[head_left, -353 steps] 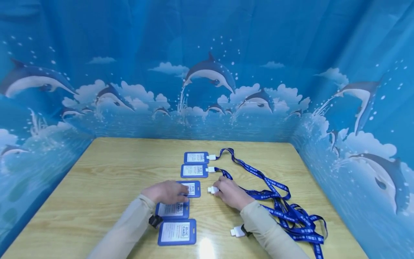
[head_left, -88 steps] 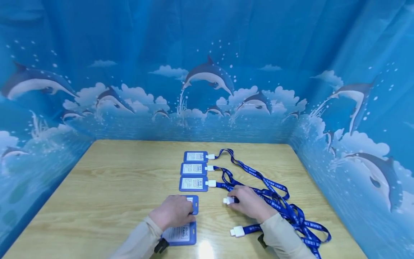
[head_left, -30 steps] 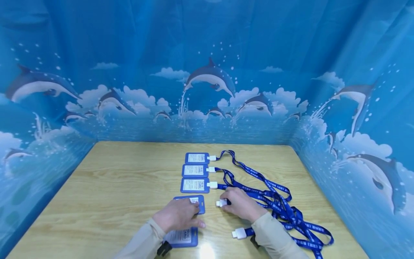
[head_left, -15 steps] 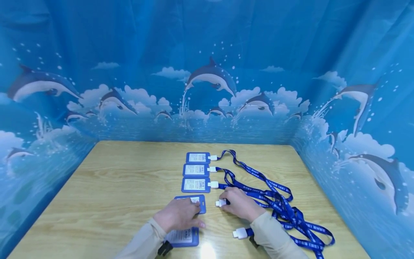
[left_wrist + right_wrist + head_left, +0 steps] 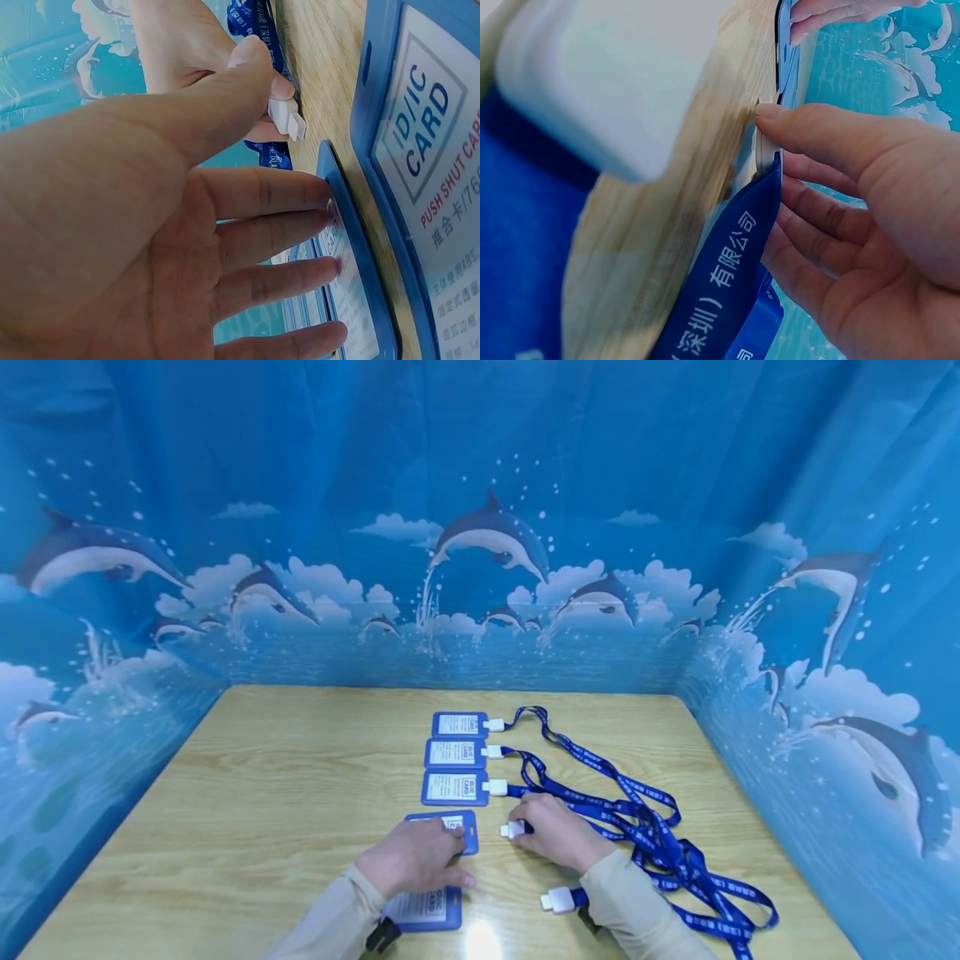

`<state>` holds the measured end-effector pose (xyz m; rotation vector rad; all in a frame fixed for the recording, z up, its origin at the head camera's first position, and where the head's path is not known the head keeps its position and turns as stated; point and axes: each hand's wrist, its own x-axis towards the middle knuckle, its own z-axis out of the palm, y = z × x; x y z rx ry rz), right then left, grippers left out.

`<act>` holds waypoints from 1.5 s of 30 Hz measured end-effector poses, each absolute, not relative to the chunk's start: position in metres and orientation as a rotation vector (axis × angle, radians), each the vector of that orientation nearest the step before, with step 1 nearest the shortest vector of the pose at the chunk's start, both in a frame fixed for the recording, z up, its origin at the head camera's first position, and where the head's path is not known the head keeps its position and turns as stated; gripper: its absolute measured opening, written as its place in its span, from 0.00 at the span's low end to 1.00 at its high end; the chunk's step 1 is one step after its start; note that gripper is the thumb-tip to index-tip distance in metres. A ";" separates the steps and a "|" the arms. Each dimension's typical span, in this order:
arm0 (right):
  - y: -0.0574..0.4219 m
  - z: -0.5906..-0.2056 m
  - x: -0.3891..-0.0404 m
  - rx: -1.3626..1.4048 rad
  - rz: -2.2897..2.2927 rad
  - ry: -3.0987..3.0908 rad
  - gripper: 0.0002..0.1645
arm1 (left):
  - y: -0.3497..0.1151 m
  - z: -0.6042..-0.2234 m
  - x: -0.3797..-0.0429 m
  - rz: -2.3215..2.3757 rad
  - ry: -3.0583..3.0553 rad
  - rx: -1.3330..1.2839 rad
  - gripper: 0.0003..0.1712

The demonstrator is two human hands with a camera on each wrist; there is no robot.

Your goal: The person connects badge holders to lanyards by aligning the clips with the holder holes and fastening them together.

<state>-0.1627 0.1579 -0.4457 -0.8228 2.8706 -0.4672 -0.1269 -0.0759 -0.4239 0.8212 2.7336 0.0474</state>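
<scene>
The right hand (image 5: 553, 828) pinches a white clip (image 5: 513, 829) between thumb and fingers. Left of that grip, the left hand (image 5: 422, 855), its straight fingers apart, touches a blue card holder (image 5: 469, 840); beyond, three clipped holders (image 5: 454, 752) lie in a row.

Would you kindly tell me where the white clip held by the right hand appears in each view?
Head: the white clip is slightly right of centre, in the lower half.
Left wrist: the white clip is above and slightly right of centre.
Right wrist: the white clip is just right of centre, seen nearly edge-on.
Shared landmark: the right hand pinching it.
</scene>
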 end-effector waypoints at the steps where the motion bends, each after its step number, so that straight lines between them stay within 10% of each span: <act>1: 0.158 -0.446 -0.163 -0.820 -0.467 2.870 0.17 | -0.076 -0.423 -0.127 0.050 2.731 0.815 0.39; 45: 0.145 -0.445 -0.166 -0.880 -0.438 2.852 0.17 | -0.074 -0.425 -0.127 0.073 2.723 0.842 0.41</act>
